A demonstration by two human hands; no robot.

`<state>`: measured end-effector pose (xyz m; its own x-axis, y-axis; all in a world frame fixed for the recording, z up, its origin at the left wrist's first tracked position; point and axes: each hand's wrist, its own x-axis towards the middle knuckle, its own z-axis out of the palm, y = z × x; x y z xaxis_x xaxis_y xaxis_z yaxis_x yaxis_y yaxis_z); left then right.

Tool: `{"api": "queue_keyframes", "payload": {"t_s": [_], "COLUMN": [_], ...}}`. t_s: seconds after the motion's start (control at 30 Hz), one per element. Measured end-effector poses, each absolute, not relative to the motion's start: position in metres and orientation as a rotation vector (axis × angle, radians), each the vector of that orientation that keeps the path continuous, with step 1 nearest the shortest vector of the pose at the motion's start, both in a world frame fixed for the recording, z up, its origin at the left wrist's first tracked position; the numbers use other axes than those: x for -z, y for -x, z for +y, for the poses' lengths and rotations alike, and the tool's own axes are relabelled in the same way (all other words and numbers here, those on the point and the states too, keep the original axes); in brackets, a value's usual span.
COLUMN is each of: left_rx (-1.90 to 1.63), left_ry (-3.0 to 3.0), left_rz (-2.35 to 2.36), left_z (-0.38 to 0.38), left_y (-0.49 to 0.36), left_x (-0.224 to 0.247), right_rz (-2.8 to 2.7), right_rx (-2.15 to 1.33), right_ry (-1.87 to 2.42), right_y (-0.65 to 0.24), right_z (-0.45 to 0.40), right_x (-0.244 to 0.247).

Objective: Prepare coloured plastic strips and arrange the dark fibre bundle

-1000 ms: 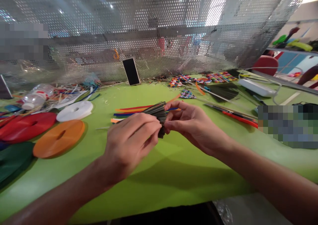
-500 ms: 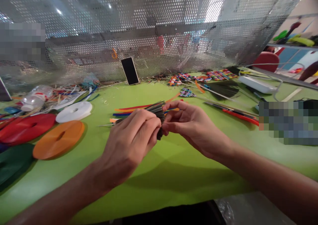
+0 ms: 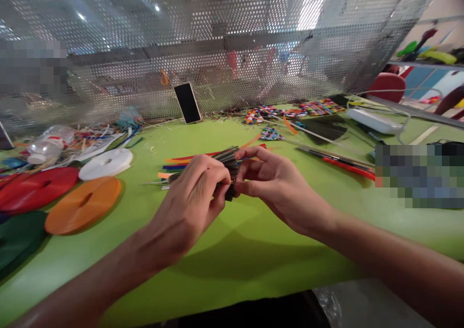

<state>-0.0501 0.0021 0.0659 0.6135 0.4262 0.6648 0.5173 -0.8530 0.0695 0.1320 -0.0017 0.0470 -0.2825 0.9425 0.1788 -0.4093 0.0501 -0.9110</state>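
Observation:
A bundle of thin dark strips [image 3: 229, 159], fanned at its near end, is gripped by my left hand [image 3: 194, 197] just above the table. The fingers of that hand are curled around the bundle and cover much of it. My right hand [image 3: 271, 176] is at the bundle's right side, thumb and fingertips bent close to the strip ends. Whether a single strip is pinched there is too small to make out. Behind and left of the hands, red, yellow and blue flat strips [image 3: 176, 164] lie on the green table [image 3: 224, 279].
On the left are ribbon-like rolls in white [image 3: 105, 164], orange [image 3: 85, 205], red [image 3: 39, 188] and green [image 3: 21, 236], beside a clear plastic bottle [image 3: 50, 143]. A phone [image 3: 187, 103] leans at the back near perforated metal sheeting [image 3: 203, 33]. Right: a red-handled tool [image 3: 348, 168], woven pieces [image 3: 319, 106], white box [image 3: 373, 120].
The view has shifted slightly. My left fingers have loosened a little and the thumb shows more at the bundle's near end. My right hand stays by the strip ends.

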Motion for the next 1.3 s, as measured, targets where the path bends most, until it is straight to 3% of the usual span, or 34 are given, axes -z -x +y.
{"api": "queue_keyframes", "payload": {"t_s": [0.8,1.3], "left_rx": [0.941,1.088], "left_ry": [2.581,2.410], "left_rz": [-0.650,-0.734], "left_z": [0.001,-0.003], "left_y": [0.051,0.051], "left_x": [-0.065,-0.055], "right_rz": [-1.255,-1.220], "right_rx": [-1.355,-1.349], "right_ry": [0.697,0.685], "right_y": [-0.130,-0.129], "right_z": [-0.004,-0.003], "right_x": [-0.047,-0.047]}}
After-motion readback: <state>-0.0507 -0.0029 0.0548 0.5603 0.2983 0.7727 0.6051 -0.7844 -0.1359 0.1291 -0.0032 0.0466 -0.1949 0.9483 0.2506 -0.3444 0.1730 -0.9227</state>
